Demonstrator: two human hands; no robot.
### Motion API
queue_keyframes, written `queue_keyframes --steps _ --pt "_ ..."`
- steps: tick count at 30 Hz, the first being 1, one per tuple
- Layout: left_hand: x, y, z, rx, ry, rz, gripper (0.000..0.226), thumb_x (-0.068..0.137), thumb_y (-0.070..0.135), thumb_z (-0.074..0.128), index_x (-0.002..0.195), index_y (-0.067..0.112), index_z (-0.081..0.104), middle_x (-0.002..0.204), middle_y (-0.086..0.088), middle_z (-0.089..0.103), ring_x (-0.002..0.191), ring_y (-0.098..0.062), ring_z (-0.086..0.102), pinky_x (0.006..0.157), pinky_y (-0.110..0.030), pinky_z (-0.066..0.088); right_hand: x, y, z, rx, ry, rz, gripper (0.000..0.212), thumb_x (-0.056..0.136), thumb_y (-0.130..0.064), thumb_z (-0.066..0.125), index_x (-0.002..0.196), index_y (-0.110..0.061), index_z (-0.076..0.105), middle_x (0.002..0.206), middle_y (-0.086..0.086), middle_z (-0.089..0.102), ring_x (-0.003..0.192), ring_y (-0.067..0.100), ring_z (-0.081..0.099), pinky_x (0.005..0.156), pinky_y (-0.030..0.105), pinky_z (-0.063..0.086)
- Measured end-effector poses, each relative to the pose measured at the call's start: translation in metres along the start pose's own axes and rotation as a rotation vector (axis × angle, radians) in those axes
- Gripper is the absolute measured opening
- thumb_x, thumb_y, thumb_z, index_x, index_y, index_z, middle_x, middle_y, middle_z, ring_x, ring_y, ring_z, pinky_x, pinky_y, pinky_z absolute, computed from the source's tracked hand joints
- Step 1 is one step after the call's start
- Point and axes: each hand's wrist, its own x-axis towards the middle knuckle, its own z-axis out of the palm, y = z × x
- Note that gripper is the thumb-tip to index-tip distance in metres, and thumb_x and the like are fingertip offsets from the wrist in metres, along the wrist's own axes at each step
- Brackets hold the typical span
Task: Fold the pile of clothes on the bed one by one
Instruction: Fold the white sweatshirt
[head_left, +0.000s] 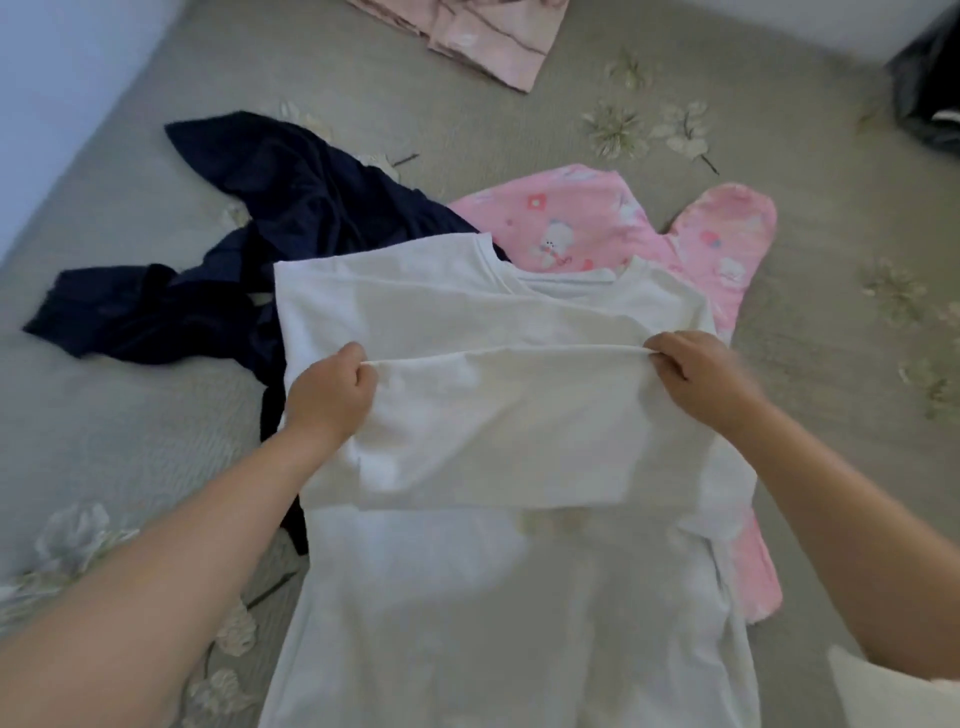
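At the centre of the frame, the left hand (332, 392) and right hand (698, 376) each pinch a raised fold of a white shirt (493, 415) spread on the bed (130, 441), overlapping a navy garment (249, 249) and pink pyjamas (623, 223).

Home bedroom, grey floral bedspread (519, 119), loose clothes (291, 208) strewn across it, pale wall (62, 62) behind

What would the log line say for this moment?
step: folding white shirt | left hand: pinches fold edge | right hand: pinches fold edge | waiting: navy garment, pink pyjamas
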Motion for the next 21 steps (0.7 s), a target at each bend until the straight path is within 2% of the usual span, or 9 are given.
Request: queue_keyframes --steps 3,6,8,10,12,15,17,19,21 --pt "0.029 -0.004 -0.021 0.378 0.150 0.094 0.019 0.092 0.013 0.037 0.075 0.005 0.043 0.071 -0.018 0.057 0.061 -0.031 0.046 0.057 -0.032 0.024 0.030 -0.012 0.007 -0.024 0.023 0.037 0.022 0.090 -0.002 0.049 0.104 0.005 0.063 0.092 0.026 0.064 0.091 0.041 0.053 0.078 0.039 0.038" --pt "0.064 -0.002 -0.033 0.625 0.191 0.076 0.020 0.092 0.009 0.036 0.100 -0.002 0.050 0.097 -0.022 0.059 0.087 -0.034 0.054 0.071 -0.038 0.029 0.048 -0.027 0.026 0.009 0.021 0.140 0.032 0.093 -0.007 0.043 0.123 -0.001 0.053 0.114 0.023 0.059 0.107 0.038 0.048 0.089 0.040 0.034" --pt "0.075 -0.005 -0.030 0.681 0.186 -0.013 0.033 0.090 0.006 0.037 0.122 0.000 0.039 0.123 -0.021 0.046 0.113 -0.034 0.042 0.095 -0.044 0.028 0.049 -0.031 0.044 -0.061 -0.013 0.179 0.044 0.096 -0.016 0.041 0.139 -0.010 0.034 0.140 0.018 0.039 0.127 0.034 0.033 0.100 0.041 0.027" --pt "0.070 -0.009 -0.012 0.680 0.148 -0.036 0.054 0.092 0.009 0.037 0.141 0.005 0.016 0.146 -0.019 0.019 0.136 -0.033 0.016 0.110 -0.047 0.012 0.043 -0.026 0.057 -0.015 0.024 0.232 0.048 0.096 -0.017 0.040 0.142 -0.009 0.028 0.148 0.018 0.025 0.135 0.034 0.023 0.106 0.041 0.021" --pt "0.055 -0.010 0.018 0.630 0.048 0.073 0.058 0.095 0.017 0.033 0.145 0.007 0.007 0.153 -0.015 0.002 0.141 -0.028 -0.002 0.113 -0.045 0.002 0.034 -0.006 0.060 0.136 0.115 0.329 0.041 0.095 -0.008 0.039 0.135 0.000 0.039 0.142 0.022 0.035 0.131 0.036 0.031 0.106 0.040 0.025" --pt "0.031 -0.004 0.060 0.506 -0.079 0.292 0.053 0.097 0.023 0.032 0.144 0.005 0.018 0.154 -0.013 0.008 0.142 -0.028 0.002 0.114 -0.040 0.003 0.029 0.041 0.051 0.143 0.165 0.470 0.034 0.088 0.006 0.040 0.120 0.006 0.055 0.125 0.025 0.053 0.116 0.039 0.046 0.096 0.040 0.036" --pt "0.025 0.001 0.082 0.441 -0.119 0.304 0.053 0.095 0.027 0.030 0.144 0.007 0.023 0.153 -0.011 0.012 0.142 -0.027 0.005 0.113 -0.040 0.008 0.030 0.069 0.044 0.066 0.060 0.432 0.031 0.084 0.010 0.046 0.112 0.007 0.061 0.118 0.027 0.058 0.110 0.041 0.052 0.092 0.040 0.038" --pt "0.025 0.001 0.101 0.471 -0.176 0.216 0.056 0.096 0.036 0.029 0.146 0.013 0.015 0.155 -0.006 0.003 0.143 -0.021 0.000 0.112 -0.039 0.007 0.033 0.090 0.040 0.018 -0.091 0.300 0.026 0.083 0.003 0.051 0.103 0.011 0.065 0.110 0.030 0.061 0.108 0.044 0.054 0.095 0.044 0.038" --pt "0.025 -0.004 0.114 0.571 -0.224 0.167 0.060 0.095 0.043 0.026 0.147 0.018 0.007 0.155 -0.002 -0.003 0.142 -0.019 -0.002 0.112 -0.040 0.007 0.037 0.100 0.035 -0.044 -0.292 0.179 0.034 0.081 -0.006 0.045 0.104 0.007 0.066 0.109 0.026 0.064 0.107 0.038 0.056 0.094 0.040 0.040"
